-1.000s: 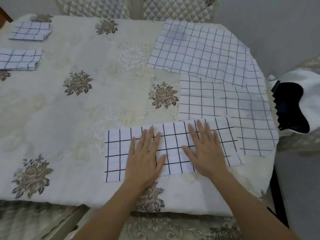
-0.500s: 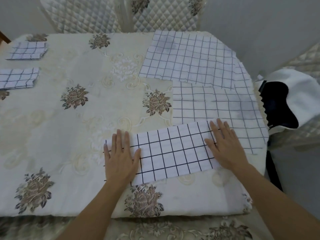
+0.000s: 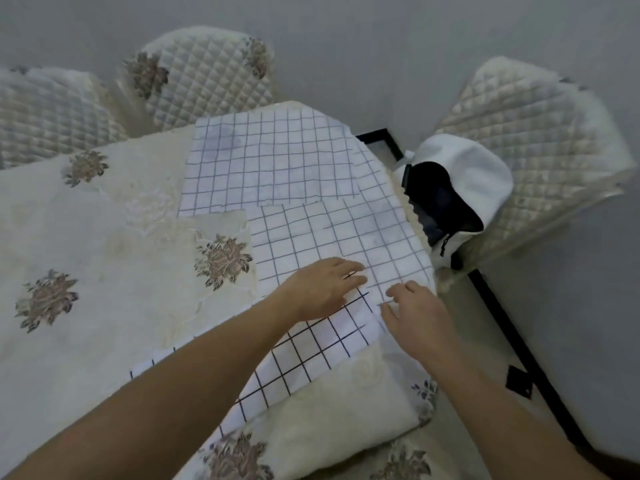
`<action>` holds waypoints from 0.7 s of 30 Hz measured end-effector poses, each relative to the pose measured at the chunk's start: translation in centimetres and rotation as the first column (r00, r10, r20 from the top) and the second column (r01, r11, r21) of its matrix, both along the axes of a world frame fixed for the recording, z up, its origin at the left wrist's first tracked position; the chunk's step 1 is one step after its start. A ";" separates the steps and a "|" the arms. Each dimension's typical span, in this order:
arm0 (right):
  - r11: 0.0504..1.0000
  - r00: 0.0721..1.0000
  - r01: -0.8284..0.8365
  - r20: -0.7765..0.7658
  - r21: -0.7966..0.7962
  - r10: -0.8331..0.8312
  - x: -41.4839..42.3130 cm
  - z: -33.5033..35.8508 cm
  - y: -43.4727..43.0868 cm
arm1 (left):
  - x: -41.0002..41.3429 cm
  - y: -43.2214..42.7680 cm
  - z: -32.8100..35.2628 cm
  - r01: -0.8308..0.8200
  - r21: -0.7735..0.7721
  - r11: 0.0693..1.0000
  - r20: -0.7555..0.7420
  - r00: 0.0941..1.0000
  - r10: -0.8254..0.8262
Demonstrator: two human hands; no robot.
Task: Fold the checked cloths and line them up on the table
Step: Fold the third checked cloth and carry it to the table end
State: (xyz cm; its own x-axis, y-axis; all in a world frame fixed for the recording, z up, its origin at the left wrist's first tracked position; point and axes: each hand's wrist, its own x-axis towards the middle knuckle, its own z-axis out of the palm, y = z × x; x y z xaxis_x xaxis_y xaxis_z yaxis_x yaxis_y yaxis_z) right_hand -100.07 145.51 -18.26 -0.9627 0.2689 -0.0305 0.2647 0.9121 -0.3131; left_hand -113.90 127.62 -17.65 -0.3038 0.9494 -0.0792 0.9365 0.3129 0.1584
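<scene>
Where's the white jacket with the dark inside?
In the head view, the white jacket is on the right, lying on the quilted chair just past the right edge of the table, beside the unfolded checked cloths.

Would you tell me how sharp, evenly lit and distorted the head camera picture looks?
Head view: soft throughout, the left hand and right hand slightly smeared; light flat and even, without glare; the wide lens tilts the side chair outward and bends the table edge.
</scene>
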 end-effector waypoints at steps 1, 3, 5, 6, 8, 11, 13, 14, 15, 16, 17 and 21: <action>0.999 0.999 0.027 0.018 -0.040 -0.026 0.0 -0.3 -0.4 | -0.6 0.8 -0.3 0.077 -0.008 0.997 -0.021 0.997 -0.077; 0.988 0.993 0.095 0.087 -0.123 -0.084 -0.1 -0.8 -1.1 | -1.7 2.2 -0.5 0.186 -0.038 0.982 -0.030 0.982 -0.188; 0.976 0.985 0.140 0.124 -0.166 -0.120 -0.2 -1.4 -1.6 | -2.6 3.1 -0.7 0.241 -0.083 0.967 -0.021 0.970 -0.243; 0.972 0.984 0.150 0.118 -0.179 -0.131 -0.3 -1.6 -1.7 | -2.9 3.4 -0.7 0.259 -0.097 0.961 -0.020 0.965 -0.262; 0.966 0.984 0.166 0.089 -0.197 -0.151 -0.5 -2.0 -1.9 | -3.3 4.0 -0.8 0.295 -0.103 0.950 -0.024 0.954 -0.298; 0.960 0.979 0.201 0.064 -0.194 -0.192 -0.9 -2.5 -2.2 | -3.8 4.5 -1.0 0.331 -0.084 0.940 -0.006 0.943 -0.333; 0.957 0.972 0.234 0.069 -0.172 -0.226 -1.0 -2.6 -2.4 | -3.9 4.8 -1.0 0.342 -0.069 0.937 0.012 0.940 -0.342; 0.956 0.968 0.248 0.092 -0.156 -0.236 -1.1 -2.5 -2.6 | -4.0 5.0 -1.1 0.343 -0.063 0.937 0.020 0.939 -0.342; 0.956 0.963 0.257 0.122 -0.142 -0.241 -1.2 -2.4 -2.7 | -4.0 5.1 -1.1 0.342 -0.058 0.938 0.030 0.940 -0.340; 0.955 0.958 0.265 0.149 -0.136 -0.244 -1.3 -2.3 -2.8 | -4.1 5.3 -1.2 0.340 -0.054 0.939 0.036 0.940 -0.339; 0.951 0.953 0.276 0.169 -0.139 -0.252 -1.5 -2.1 -2.9 | -4.2 5.4 -1.3 0.340 -0.053 0.939 0.041 0.940 -0.338; 0.920 0.932 0.335 0.214 -0.202 -0.292 -1.9 -1.8 -3.2 | -4.3 5.5 -1.4 0.338 -0.062 0.939 0.076 0.940 -0.333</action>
State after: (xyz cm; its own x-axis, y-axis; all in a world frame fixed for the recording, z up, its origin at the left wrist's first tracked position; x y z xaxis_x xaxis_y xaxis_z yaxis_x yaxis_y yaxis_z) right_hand -101.95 142.33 -20.09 -0.8029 0.5211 -0.2897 0.5956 0.6804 -0.4269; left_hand -118.17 133.10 -19.04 0.0389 0.9863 -0.1606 0.9779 -0.0045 0.2092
